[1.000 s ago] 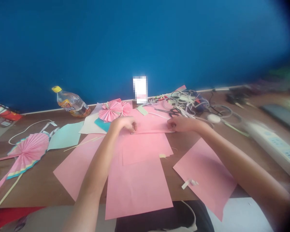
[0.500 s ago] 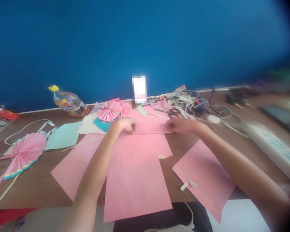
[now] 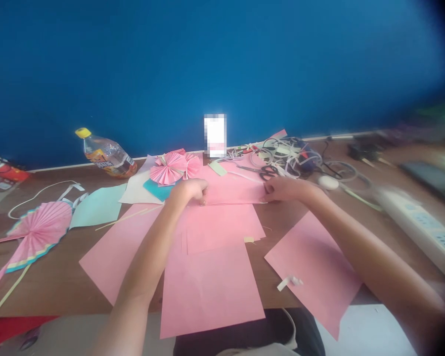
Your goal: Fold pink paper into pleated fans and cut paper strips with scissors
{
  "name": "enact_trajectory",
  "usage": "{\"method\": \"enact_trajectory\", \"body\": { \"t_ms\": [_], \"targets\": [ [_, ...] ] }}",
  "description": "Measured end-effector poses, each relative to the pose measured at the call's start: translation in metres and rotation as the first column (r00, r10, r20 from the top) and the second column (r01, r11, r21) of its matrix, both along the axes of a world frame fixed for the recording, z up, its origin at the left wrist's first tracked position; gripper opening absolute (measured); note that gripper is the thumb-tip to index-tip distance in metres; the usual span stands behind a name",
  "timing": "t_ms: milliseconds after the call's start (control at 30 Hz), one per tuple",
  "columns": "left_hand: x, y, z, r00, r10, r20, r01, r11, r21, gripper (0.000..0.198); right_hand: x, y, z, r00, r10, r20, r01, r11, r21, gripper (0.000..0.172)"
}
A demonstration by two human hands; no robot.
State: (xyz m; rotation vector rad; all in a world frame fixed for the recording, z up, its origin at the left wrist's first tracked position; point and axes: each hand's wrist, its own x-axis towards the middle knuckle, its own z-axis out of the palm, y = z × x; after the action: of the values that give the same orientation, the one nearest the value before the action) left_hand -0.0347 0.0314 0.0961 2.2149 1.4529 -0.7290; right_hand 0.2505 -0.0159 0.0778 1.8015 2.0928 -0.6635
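My left hand (image 3: pixel 190 190) pinches the left end of a folded pink paper strip (image 3: pixel 234 194), fingers curled on it. At the strip's right end, my right hand (image 3: pixel 286 190) presses down with closed fingers. The strip is the far, folded edge of a pink sheet (image 3: pixel 222 227) lying on the brown table (image 3: pixel 59 282). A larger pink sheet (image 3: pixel 211 291) lies under it, reaching the table's near edge.
More pink sheets lie at left (image 3: pixel 113 257) and right (image 3: pixel 315 267). Pleated pink fans sit at far left (image 3: pixel 39 232) and behind my left hand (image 3: pixel 170 169). A bottle (image 3: pixel 106 155), scissors (image 3: pixel 265 172), tangled cables (image 3: pixel 292 153) and a power strip (image 3: pixel 419 222) line the back and right.
Both hands stay on the folded strip's ends. My right hand has shifted slightly right along the fold. The view has barely drifted.
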Motion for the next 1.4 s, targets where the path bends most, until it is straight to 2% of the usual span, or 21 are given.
{"method": "enact_trajectory", "body": {
  "t_ms": [67,133,200,400,567,733,867,900,1033,1133,1233,1400],
  "targets": [
    [0.011,-0.008,-0.001,0.996,-0.085,-0.003,0.085,0.996,0.027,0.035,0.001,0.001,0.0,1.0,0.022,-0.002,-0.022,1.0,0.01,0.031],
    [0.023,-0.019,-0.001,0.981,-0.192,-0.016,0.192,0.981,0.018,0.036,-0.002,-0.002,-0.001,0.993,0.107,-0.053,-0.103,0.992,0.071,0.019],
    [0.033,-0.028,-0.002,0.97,-0.241,-0.035,0.242,0.97,0.025,0.036,-0.006,-0.007,-0.002,0.973,0.204,-0.11,-0.187,0.972,0.145,0.007],
    [0.032,-0.031,-0.002,0.975,-0.216,0.052,0.216,0.976,-0.003,0.032,-0.017,-0.024,-0.002,0.91,0.348,-0.225,-0.31,0.932,0.185,0.025],
    [0.032,-0.028,-0.001,0.991,-0.113,0.076,0.117,0.992,-0.056,0.024,-0.018,-0.023,-0.003,0.87,0.372,-0.324,-0.335,0.928,0.166,0.021],
    [0.034,-0.025,-0.01,0.992,-0.003,0.126,0.001,1.0,0.019,0.057,-0.015,-0.022,0.004,0.874,0.366,-0.321,-0.34,0.931,0.135,0.015],
    [0.029,-0.027,-0.024,0.981,0.013,0.195,-0.03,0.996,0.085,0.066,-0.017,-0.024,0.009,0.896,0.35,-0.272,-0.319,0.935,0.152,0.01],
    [0.028,-0.029,-0.028,0.976,0.019,0.217,-0.044,0.993,0.108,0.067,-0.02,-0.025,0.007,0.912,0.324,-0.25,-0.291,0.943,0.163,0.011],
    [0.025,-0.039,-0.037,0.96,0.029,0.279,-0.099,0.966,0.241,0.068,-0.04,-0.028,-0.007,0.981,0.152,-0.122,-0.112,0.952,0.285,0.047],
    [0.022,-0.041,-0.041,0.949,0.045,0.313,-0.135,0.952,0.273,0.065,-0.054,-0.031,-0.016,0.998,0.063,-0.022,-0.052,0.936,0.349,0.058],
    [0.018,-0.038,-0.043,0.938,0.066,0.34,-0.16,0.953,0.256,0.06,-0.055,-0.03,-0.019,0.999,0.031,-0.037,-0.017,0.942,0.336,0.058],
    [0.011,-0.031,-0.048,0.918,0.072,0.391,-0.168,0.961,0.219,0.052,-0.038,-0.02,-0.021,0.98,0.085,-0.182,-0.034,0.963,0.267,0.037]
  ]
}}
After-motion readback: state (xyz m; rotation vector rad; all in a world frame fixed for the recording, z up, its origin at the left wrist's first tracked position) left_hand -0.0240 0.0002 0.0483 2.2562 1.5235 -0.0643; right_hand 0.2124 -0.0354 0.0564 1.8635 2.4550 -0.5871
